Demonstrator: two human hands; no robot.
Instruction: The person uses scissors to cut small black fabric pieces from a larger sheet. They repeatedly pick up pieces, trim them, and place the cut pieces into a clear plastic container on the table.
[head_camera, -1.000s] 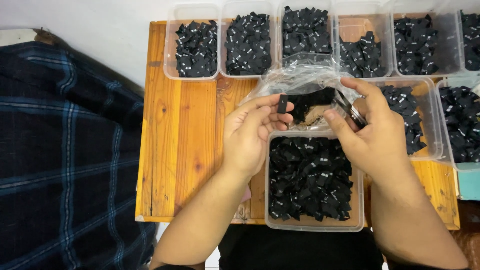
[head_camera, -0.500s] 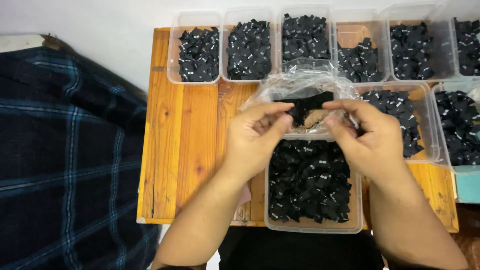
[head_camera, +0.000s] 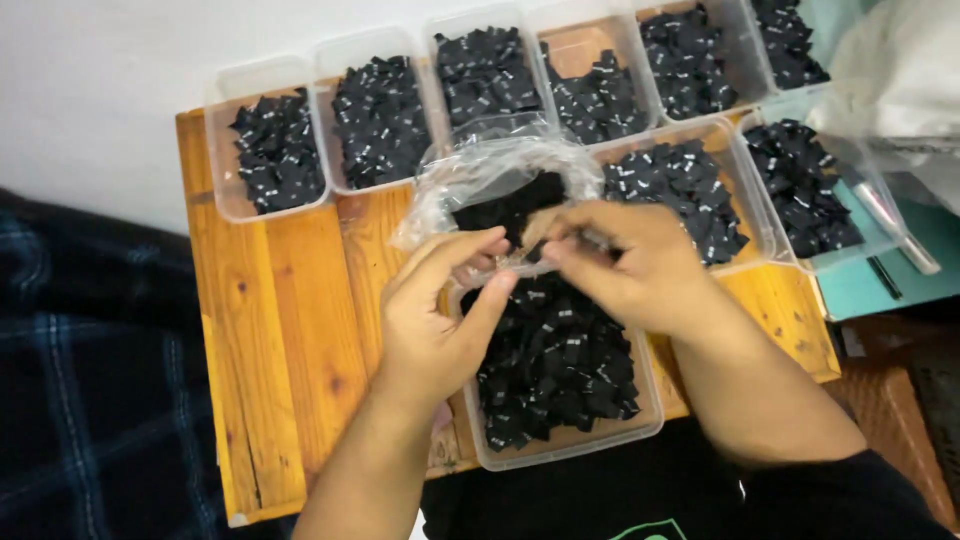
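We look down on a small wooden table (head_camera: 270, 330) of orange-brown planks, set against a pale floor, with a dark plaid cloth (head_camera: 90, 400) lying at nine o'clock. Across the far edge, from ten to one o'clock, stands a row of clear plastic tubs (head_camera: 265, 150), each heaped with small black fabric labels. Two more such tubs sit at two o'clock, and a pale crumpled bag (head_camera: 900, 70) lies beyond them at the upper corner.

At the centre we see both hands meeting over a clear plastic bag (head_camera: 490, 170), which holds a bundle of black labels (head_camera: 510, 205) and rises toward twelve o'clock. The left hand (head_camera: 440, 320) has its fingers curled, thumb and forefinger pinching the bag's lower edge. The right hand (head_camera: 630, 265), just beside it at three o'clock, is closed in a pinch on the same edge; its fingertips touch those of the left. Directly beneath the hands, at six o'clock, a long clear tub (head_camera: 560, 440) full of black labels rests at the table's near edge.
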